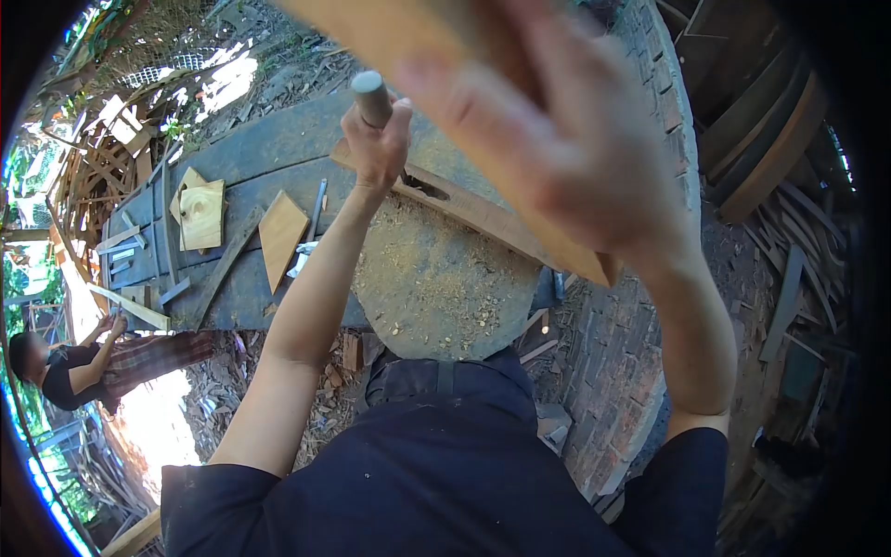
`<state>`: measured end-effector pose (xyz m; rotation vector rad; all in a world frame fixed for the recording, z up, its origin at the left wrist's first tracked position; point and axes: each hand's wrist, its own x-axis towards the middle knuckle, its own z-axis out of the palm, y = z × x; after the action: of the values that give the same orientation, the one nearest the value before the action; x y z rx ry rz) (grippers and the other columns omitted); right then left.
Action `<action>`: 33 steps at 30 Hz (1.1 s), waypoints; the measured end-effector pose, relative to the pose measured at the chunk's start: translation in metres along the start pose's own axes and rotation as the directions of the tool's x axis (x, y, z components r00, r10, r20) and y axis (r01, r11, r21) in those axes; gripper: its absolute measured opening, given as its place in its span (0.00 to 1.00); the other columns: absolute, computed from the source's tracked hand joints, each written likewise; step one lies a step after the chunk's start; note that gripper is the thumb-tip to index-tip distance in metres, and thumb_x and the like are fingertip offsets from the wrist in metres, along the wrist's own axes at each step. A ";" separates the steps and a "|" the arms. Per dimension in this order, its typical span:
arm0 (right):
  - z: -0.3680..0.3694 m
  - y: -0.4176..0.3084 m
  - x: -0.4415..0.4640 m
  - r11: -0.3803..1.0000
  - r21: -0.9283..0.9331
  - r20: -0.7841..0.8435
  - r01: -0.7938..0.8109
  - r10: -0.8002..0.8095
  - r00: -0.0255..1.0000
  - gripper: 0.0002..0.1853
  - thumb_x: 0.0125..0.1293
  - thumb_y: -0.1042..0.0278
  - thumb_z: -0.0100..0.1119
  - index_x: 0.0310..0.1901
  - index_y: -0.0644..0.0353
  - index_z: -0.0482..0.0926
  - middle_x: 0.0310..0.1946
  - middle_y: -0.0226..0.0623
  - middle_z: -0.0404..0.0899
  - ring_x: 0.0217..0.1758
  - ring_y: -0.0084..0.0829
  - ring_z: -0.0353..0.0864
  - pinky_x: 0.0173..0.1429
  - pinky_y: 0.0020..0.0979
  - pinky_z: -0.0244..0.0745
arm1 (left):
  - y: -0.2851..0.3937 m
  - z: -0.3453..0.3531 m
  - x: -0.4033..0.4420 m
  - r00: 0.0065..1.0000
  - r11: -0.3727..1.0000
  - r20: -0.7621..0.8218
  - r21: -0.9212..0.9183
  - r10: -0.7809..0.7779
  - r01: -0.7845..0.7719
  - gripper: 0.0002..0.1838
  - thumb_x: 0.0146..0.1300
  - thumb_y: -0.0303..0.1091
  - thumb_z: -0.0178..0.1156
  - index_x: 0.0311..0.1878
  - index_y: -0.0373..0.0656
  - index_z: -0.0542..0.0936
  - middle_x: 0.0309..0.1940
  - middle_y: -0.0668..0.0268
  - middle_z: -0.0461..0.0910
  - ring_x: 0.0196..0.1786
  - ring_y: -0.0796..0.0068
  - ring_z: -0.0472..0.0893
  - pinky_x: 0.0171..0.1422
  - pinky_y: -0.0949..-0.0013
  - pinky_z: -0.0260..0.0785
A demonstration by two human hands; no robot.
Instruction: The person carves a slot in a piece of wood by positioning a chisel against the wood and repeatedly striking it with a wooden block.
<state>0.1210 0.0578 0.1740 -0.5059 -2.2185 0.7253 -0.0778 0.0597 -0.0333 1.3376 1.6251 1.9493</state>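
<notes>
My left hand [379, 144] is wrapped around the upright handle of a chisel [371, 93], whose round grey end points up at me. Its lower part is mostly hidden behind the hand, near a dark slot cut in a wooden beam [483, 220]. That beam lies slantwise on a rounded board [436, 316] strewn with wood chips. Raised closer to the camera, my right hand [575, 139] is blurred and grips a long, thick wooden block [492, 153]. The block covers part of the beam and the worktop behind it.
Left on the dark worktop [251, 139] are a kite-shaped board [282, 239], a pale wood piece [201, 215] and several strips. Another person [83, 362] is at far left, hands raised. A brick ledge [617, 371] runs along the right, with timber stacked beyond.
</notes>
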 end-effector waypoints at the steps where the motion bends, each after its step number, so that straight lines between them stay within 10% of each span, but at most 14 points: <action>1: 0.005 0.009 -0.003 1.000 -0.002 -0.008 0.007 -0.007 1.000 0.39 0.62 0.50 0.55 0.73 0.56 0.62 0.38 0.52 0.85 0.41 0.48 0.87 0.50 0.45 0.81 | -0.004 0.002 -0.003 1.000 1.000 0.002 0.000 0.011 -0.011 0.06 0.56 0.27 0.62 0.32 0.34 0.78 0.20 0.69 0.78 0.25 0.80 0.79 0.32 0.73 0.71; 4: 0.008 0.042 -0.017 0.854 -0.460 0.327 -0.242 0.416 0.848 0.38 0.66 0.44 0.56 0.74 0.52 0.61 0.49 0.53 0.83 0.48 0.45 0.85 0.57 0.42 0.77 | 0.008 0.008 -0.018 0.994 0.995 -0.062 0.056 0.087 -0.083 0.06 0.55 0.28 0.62 0.28 0.36 0.77 0.22 0.68 0.78 0.28 0.81 0.77 0.33 0.72 0.70; 10: 0.014 0.067 -0.058 0.886 0.066 0.163 -0.460 0.445 0.881 0.42 0.63 0.44 0.56 0.75 0.55 0.58 0.60 0.56 0.76 0.63 0.51 0.77 0.67 0.39 0.69 | -0.013 0.008 -0.020 0.991 0.993 -0.103 -0.095 -0.084 0.074 0.07 0.60 0.26 0.61 0.29 0.40 0.73 0.15 0.72 0.70 0.14 0.84 0.69 0.17 0.77 0.60; 17: 0.056 0.120 -0.179 0.723 0.012 0.126 -0.691 0.684 0.718 0.40 0.66 0.46 0.56 0.75 0.54 0.57 0.60 0.60 0.75 0.63 0.55 0.76 0.67 0.41 0.68 | 0.021 -0.012 -0.028 0.943 0.965 0.292 -0.155 -0.162 0.213 0.12 0.63 0.28 0.61 0.24 0.42 0.72 0.16 0.72 0.71 0.16 0.85 0.69 0.18 0.77 0.59; 21: 0.062 0.115 -0.207 0.631 -0.117 0.167 -0.767 0.774 0.611 0.41 0.67 0.45 0.55 0.76 0.51 0.53 0.49 0.65 0.80 0.54 0.62 0.80 0.60 0.49 0.74 | 0.016 -0.006 -0.036 0.974 0.953 0.039 -0.199 -0.223 0.227 0.10 0.63 0.28 0.60 0.26 0.40 0.74 0.19 0.71 0.73 0.19 0.84 0.72 0.19 0.77 0.60; 22: 0.059 0.106 -0.200 0.598 -0.193 0.206 -0.778 0.800 0.563 0.41 0.67 0.45 0.55 0.77 0.49 0.52 0.44 0.65 0.81 0.51 0.63 0.80 0.57 0.52 0.75 | 0.012 0.002 -0.043 0.997 0.997 0.048 -0.059 0.054 -0.051 0.08 0.62 0.30 0.61 0.28 0.40 0.75 0.20 0.70 0.74 0.20 0.82 0.74 0.20 0.75 0.62; 25: 0.062 0.100 -0.198 0.581 -0.288 0.239 -0.761 0.814 0.530 0.42 0.67 0.45 0.55 0.77 0.44 0.49 0.36 0.66 0.82 0.45 0.65 0.81 0.52 0.55 0.76 | 0.019 0.018 -0.070 0.776 0.841 0.400 0.021 0.488 -0.540 0.08 0.55 0.35 0.67 0.34 0.44 0.80 0.21 0.66 0.77 0.23 0.70 0.81 0.25 0.67 0.70; 30: 0.068 0.106 -0.203 0.589 -0.301 0.226 -0.750 0.808 0.544 0.42 0.66 0.44 0.55 0.77 0.40 0.48 0.34 0.66 0.82 0.43 0.65 0.82 0.51 0.57 0.76 | 0.034 0.029 -0.100 0.325 0.871 0.926 -0.008 0.193 -0.492 0.13 0.40 0.30 0.68 0.32 0.50 0.78 0.23 0.63 0.78 0.26 0.61 0.81 0.27 0.65 0.72; 31: 0.066 0.102 -0.198 0.571 -0.309 0.230 -0.761 0.821 0.523 0.42 0.67 0.44 0.55 0.77 0.40 0.48 0.35 0.66 0.82 0.43 0.66 0.82 0.51 0.57 0.76 | 0.035 0.026 -0.096 0.333 0.871 0.925 0.002 0.185 -0.491 0.13 0.40 0.30 0.68 0.32 0.50 0.78 0.23 0.63 0.78 0.26 0.61 0.81 0.27 0.65 0.72; 33: 0.066 0.101 -0.197 0.549 -0.319 0.227 -0.773 0.836 0.500 0.42 0.67 0.44 0.55 0.77 0.39 0.48 0.36 0.66 0.82 0.44 0.66 0.82 0.51 0.57 0.76 | 0.034 0.023 -0.075 0.762 0.909 0.536 -0.021 0.362 -0.417 0.08 0.48 0.30 0.66 0.32 0.50 0.79 0.22 0.66 0.79 0.23 0.69 0.80 0.27 0.67 0.72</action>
<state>0.2139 0.0042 -0.0305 -1.7284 -2.3154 1.1670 -0.0084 0.0098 -0.0397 2.1679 1.2463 1.4748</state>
